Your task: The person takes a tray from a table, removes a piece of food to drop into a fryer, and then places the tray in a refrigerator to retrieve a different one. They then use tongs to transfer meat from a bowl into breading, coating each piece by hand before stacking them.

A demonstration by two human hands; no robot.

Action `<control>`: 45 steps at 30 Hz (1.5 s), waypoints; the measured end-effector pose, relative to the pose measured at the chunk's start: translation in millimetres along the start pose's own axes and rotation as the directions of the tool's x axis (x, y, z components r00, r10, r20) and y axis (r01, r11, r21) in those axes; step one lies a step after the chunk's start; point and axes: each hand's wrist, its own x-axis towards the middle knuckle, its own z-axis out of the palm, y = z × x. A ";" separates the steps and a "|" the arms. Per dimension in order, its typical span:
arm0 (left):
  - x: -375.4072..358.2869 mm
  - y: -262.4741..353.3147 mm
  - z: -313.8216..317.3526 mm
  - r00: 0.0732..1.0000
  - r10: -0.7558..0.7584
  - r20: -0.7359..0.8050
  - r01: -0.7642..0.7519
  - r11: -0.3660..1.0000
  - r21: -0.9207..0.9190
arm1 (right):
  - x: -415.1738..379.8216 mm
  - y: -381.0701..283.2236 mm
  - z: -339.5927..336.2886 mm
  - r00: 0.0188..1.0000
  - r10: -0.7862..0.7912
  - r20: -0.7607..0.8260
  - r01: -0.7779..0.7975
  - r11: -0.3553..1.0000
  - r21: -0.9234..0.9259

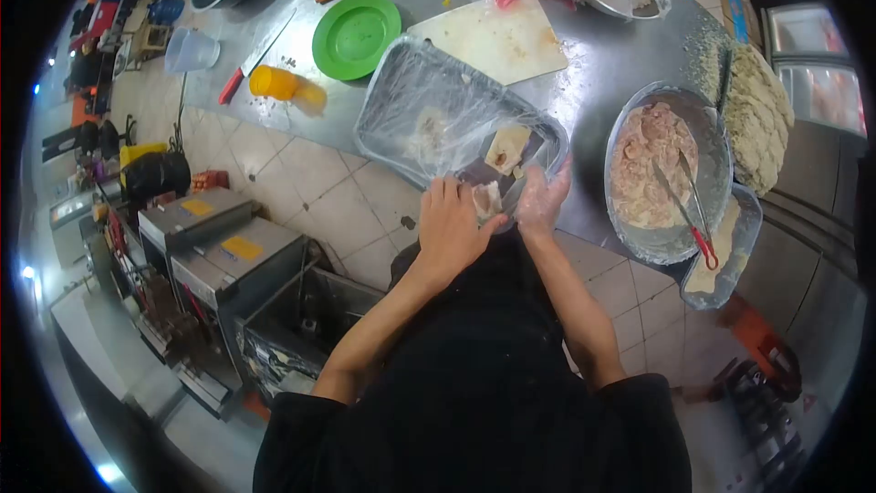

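A rectangular tray [376, 94] sits at the table's near edge, with clear plastic wrap [415, 82] stretched over much of it. Pale, flat food pieces [507, 148] lie at its right end, and another pale piece is by my left fingers. My left hand [453, 226] is at the near rim, back up, fingers bent over the wrap and thumb pointing right. At the near right corner, my right hand [545, 198], whitened with powder, grips the tray from the side. Its fingertips are partly hidden by the tray.
A large bowl of raw meat [652, 160] with red-handled tongs [695, 228] stands right, beside crumb coating [759, 119] and a smaller tray [721, 265]. Behind are a white cutting board [497, 36] and green plate [357, 36]. A red-handled knife [255, 57] and orange container [274, 82] lie left.
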 end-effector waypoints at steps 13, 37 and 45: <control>11.3 -20.8 55.5 0.921 -0.378 0.094 0.390 0.894 -0.221 | 1.7 -2.4 17.6 0.986 -0.077 0.151 0.050 0.984 0.171; -40.8 -185.1 -25.8 0.891 -0.091 0.446 0.293 -0.634 -0.715 | 60.6 -62.2 -40.5 0.182 -0.704 0.687 0.862 0.450 0.233; -4.4 -202.9 15.5 0.875 -0.233 0.426 0.320 -0.383 -0.867 | 53.9 22.8 -65.2 -0.207 -0.587 0.782 0.949 0.074 0.307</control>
